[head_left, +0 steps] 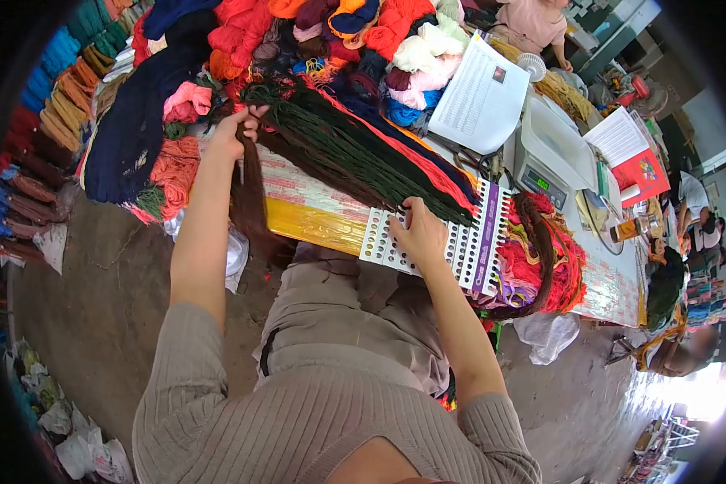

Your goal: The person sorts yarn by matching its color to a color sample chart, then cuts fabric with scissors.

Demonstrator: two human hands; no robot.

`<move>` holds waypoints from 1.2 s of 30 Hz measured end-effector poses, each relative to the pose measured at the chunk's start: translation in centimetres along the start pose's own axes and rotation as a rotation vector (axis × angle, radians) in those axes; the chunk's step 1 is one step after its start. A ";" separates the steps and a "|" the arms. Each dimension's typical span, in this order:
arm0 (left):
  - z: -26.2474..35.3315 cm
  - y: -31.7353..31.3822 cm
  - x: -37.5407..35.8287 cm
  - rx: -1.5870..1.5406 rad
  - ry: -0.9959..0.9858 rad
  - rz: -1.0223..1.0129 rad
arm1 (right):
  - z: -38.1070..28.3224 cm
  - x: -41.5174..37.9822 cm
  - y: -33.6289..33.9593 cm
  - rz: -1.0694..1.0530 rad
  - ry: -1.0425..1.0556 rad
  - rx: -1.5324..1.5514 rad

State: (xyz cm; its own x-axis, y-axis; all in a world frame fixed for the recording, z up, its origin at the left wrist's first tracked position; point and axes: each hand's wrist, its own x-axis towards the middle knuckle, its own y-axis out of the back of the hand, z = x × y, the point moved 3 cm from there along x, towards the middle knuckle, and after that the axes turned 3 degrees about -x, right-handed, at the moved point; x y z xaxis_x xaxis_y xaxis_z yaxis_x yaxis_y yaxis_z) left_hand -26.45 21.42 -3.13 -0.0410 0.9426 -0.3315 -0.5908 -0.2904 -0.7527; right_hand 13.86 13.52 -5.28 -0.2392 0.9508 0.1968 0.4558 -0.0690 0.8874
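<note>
The punched card (484,254) lies under the right hand (422,234), the nearer one; whether that grip pinches yarn, I cannot tell. Well left of the card, the left hand (238,135) is closed around brown yarn (250,181); dark green strands (363,145) slant lengthwise toward the card.

The left hand (235,133) is raised with curled fingers, its arm extended. The right hand (421,235) reaches forward, palm down.
</note>
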 end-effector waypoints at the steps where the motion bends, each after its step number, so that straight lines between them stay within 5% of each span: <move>1: 0.9 0.9 0.1 0.635 -0.144 0.262 | 0.0 0.0 -0.1 0.003 0.008 -0.003; 2: 2.0 1.3 -0.1 1.269 -0.285 0.529 | 0.2 0.0 -0.3 0.001 0.013 0.008; 4: 1.2 2.8 0.1 1.771 -0.612 0.674 | 0.4 -0.1 -0.2 0.026 0.038 0.020; 6: -2.5 -0.5 -3.1 1.886 -0.649 0.308 | 0.7 0.1 -0.1 -0.010 0.013 0.075; 7: -4.9 -0.8 -3.7 1.922 -0.511 0.259 | 0.3 0.1 0.5 -0.032 -0.015 0.105; 8: -8.2 -4.9 -8.5 1.673 -0.483 0.235 | 0.0 0.0 0.8 0.040 0.037 0.192; 10: -14.2 -5.8 -10.5 1.313 -0.460 -0.150 | -1.8 -0.7 1.7 0.147 0.121 0.337; 12: -19.3 -7.3 -12.6 0.870 0.124 -0.271 | -3.8 -1.9 0.9 0.056 0.155 0.528; 13: -20.3 -8.6 -13.4 0.737 0.242 -0.318 | -4.8 -2.5 0.5 -0.005 0.136 0.679; 18: -22.6 -10.7 -13.4 0.436 0.269 -0.431 | -5.0 -3.8 1.0 -0.211 -0.128 0.968; 25: -20.7 -11.6 -13.8 -0.005 0.351 -0.425 | -4.9 -4.3 2.8 -0.137 -0.143 1.228; 32: -19.2 -11.7 -13.9 0.118 0.181 -0.378 | -5.9 -4.7 3.8 -0.227 -0.285 1.544; 36: -17.9 -12.2 -14.4 0.292 0.022 -0.303 | -5.2 -5.0 3.6 -0.159 -0.257 1.444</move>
State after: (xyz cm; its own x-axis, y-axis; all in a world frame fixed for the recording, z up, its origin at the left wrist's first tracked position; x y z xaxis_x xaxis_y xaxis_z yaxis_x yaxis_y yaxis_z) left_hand -4.23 8.40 0.67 0.1852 0.9735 -0.1342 -0.7774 0.0617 -0.6260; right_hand 12.23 6.99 -0.86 -0.2824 0.9564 -0.0748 0.9170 0.2462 -0.3140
